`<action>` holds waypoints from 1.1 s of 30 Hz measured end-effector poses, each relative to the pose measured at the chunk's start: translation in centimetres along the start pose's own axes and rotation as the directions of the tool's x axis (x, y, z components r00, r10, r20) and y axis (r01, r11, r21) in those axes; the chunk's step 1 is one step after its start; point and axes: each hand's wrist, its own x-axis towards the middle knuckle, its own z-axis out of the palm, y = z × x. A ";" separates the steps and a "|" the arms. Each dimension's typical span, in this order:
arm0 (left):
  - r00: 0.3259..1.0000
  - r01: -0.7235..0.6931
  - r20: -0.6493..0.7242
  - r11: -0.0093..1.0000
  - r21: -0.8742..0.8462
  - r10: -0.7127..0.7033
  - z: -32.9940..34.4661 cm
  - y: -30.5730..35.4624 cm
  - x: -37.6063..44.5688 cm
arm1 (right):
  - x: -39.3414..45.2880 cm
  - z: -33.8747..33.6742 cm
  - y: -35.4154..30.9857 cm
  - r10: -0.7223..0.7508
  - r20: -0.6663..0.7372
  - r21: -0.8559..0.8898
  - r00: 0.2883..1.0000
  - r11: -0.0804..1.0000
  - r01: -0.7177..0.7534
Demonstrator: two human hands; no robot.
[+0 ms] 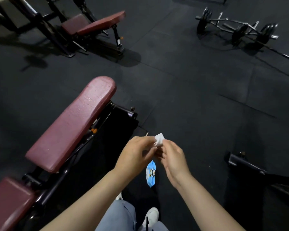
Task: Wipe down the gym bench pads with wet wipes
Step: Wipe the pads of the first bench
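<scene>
A small folded white wet wipe (159, 139) is pinched between my left hand (135, 154) and my right hand (173, 159), held in front of me over the floor. A blue wet-wipe pack (150, 175) lies on the dark floor just below my hands. To my left stands the maroon incline bench: its long back pad (72, 124) glistens with damp streaks, and its seat pad (10, 200) sits at the lower left corner. Both hands are to the right of the bench, not touching it.
A second maroon bench (93, 25) stands at the back left. A loaded curl bar with weight plates (240, 30) lies on the floor at the back right. A black machine base (250, 167) sits low on the right. My jeans and white shoe (151, 215) are below.
</scene>
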 end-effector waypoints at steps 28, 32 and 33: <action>0.801 0.556 0.114 0.801 0.221 -0.588 -21.9 -36.6 17.4 | 35.6 25.2 -5.1 -0.123 0.031 -0.713 0.992 0.693 0.108; 0.748 0.637 0.090 0.750 0.182 -0.657 -22.2 -40.9 20.9 | 43.7 28.0 -5.8 -0.059 0.090 -0.750 0.994 0.653 0.106; 0.732 0.660 0.078 0.733 0.165 -0.676 -22.2 -42.0 21.9 | 45.8 28.9 -6.0 -0.031 0.091 -0.762 0.995 0.641 0.089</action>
